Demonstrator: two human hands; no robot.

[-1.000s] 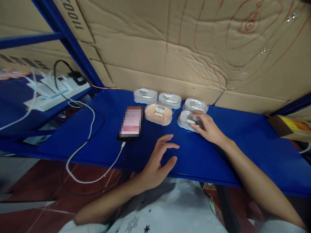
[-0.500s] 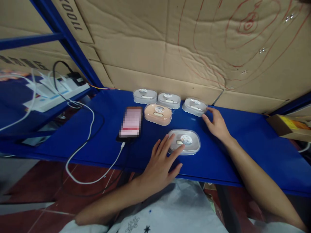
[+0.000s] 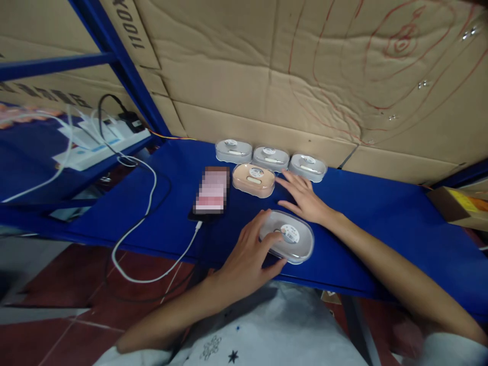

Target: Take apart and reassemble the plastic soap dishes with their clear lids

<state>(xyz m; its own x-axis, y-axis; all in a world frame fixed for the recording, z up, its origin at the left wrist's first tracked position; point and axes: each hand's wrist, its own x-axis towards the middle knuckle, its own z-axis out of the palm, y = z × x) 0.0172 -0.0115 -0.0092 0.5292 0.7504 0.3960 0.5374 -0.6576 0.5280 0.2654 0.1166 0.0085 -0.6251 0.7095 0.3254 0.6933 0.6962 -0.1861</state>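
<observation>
My left hand grips the left end of a grey lidded plastic box near the table's front edge. One finger lies across its top by the round white label; the box sits slightly turned. My right hand is open, fingers spread, just right of a peach lidded box; its fingertips come close to that box's right end, but contact is unclear. Behind are a left grey box, a middle grey box and a right grey box, lined up side by side.
A phone with a blurred screen lies on the blue table, a white cable plugged into it. Power strips with plugs are at left. A cardboard wall stands behind; an open carton is at right.
My right hand has moved left from the right grey box, which now sits against the middle one. The near grey box has turned, and my left hand has closed round its end.
</observation>
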